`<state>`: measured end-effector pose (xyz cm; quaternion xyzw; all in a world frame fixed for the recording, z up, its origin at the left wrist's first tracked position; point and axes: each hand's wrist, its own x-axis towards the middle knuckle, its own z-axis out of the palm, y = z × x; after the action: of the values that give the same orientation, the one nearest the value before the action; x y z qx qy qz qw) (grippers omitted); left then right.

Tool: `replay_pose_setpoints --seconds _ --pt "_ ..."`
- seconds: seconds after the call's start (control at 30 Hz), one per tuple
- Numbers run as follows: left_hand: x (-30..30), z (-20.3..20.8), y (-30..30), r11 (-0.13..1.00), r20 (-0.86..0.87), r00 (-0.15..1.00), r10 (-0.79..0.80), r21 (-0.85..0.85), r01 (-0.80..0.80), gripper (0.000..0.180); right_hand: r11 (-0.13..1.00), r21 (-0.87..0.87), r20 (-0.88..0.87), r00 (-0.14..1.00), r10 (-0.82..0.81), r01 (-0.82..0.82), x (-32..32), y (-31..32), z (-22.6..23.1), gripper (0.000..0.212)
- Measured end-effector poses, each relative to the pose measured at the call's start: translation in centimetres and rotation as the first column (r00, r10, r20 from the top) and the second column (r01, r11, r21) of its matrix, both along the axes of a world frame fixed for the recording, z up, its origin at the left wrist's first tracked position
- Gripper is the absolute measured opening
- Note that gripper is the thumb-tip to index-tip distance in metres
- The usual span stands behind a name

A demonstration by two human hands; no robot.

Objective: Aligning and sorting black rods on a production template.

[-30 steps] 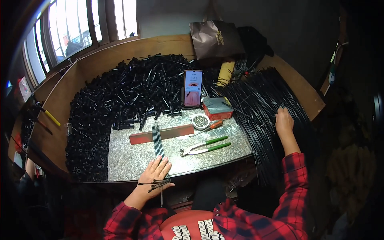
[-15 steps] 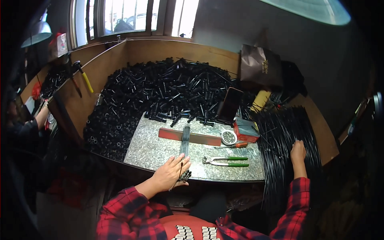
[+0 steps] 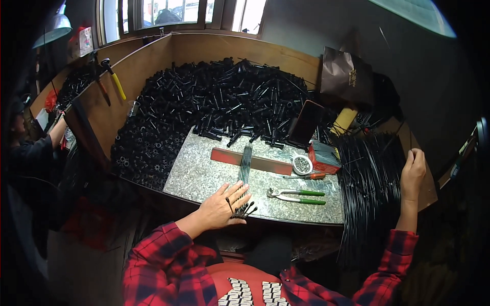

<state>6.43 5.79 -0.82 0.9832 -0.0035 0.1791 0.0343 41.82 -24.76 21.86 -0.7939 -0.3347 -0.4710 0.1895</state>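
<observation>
My left hand (image 3: 220, 208) lies over a row of thin black rods (image 3: 245, 164), fingers stretched forward and thumb tucked at their near ends. One rod with a knobbed end pokes up between its fingers. The rods rest side by side across a flat reddish-grey bar (image 3: 275, 166) on the speckled stone slab (image 3: 189, 176). Raised at the right, my right hand (image 3: 413, 173) pinches what looks like one thin dark rod, pointing up. Beside it a thick heap of long black rods (image 3: 370, 173) hangs over the table's near edge.
Green-handled pincers (image 3: 301, 197), a red-handled screwdriver (image 3: 311, 176), a white bowl of small metal parts (image 3: 302, 164) and a phone (image 3: 306, 122) sit on the slab. Black parts (image 3: 219, 97) pile behind, inside a wooden wall (image 3: 245, 48). Another person (image 3: 38, 137) works at far left.
My right hand has risen from the rod heap and moved right and away, a thin rod now in its fingers. The left hand stays on the rods; the whole view has shifted slightly.
</observation>
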Motion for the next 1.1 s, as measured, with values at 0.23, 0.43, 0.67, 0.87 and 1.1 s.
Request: replay_pose_setpoints --seconds 0.23,0.43,0.67,0.87,1.1 --pt "-0.3 -0.3 0.0 0.998 0.058 0.998 0.016 0.060 -0.019 0.077 0.870 0.188 -0.551 0.684 0.478 -0.456 -7.5 6.8 1.2 0.014" --pt "-0.3 0.0 -0.1 0.997 0.060 0.997 0.050 0.062 -0.054 0.076 0.729 0.358 -0.693 0.357 0.626 -0.584 -11.5 11.2 -1.9 0.012" --pt "-0.3 -0.1 -0.1 0.998 0.043 0.999 0.032 0.061 -0.035 0.076 0.665 0.470 -0.783 0.073 0.617 -0.581 -16.0 12.9 -10.1 0.009" --pt "-0.4 0.0 -0.1 0.998 0.032 0.999 0.035 0.045 -0.037 0.076 0.633 0.512 -0.796 -0.045 0.603 -0.581 -19.5 12.2 -15.6 0.009" --pt "-0.4 0.4 -0.3 0.999 0.075 0.996 0.038 0.002 -0.039 0.075 0.578 0.573 -0.766 -0.129 0.629 -0.580 -21.8 11.8 -18.9 0.005"
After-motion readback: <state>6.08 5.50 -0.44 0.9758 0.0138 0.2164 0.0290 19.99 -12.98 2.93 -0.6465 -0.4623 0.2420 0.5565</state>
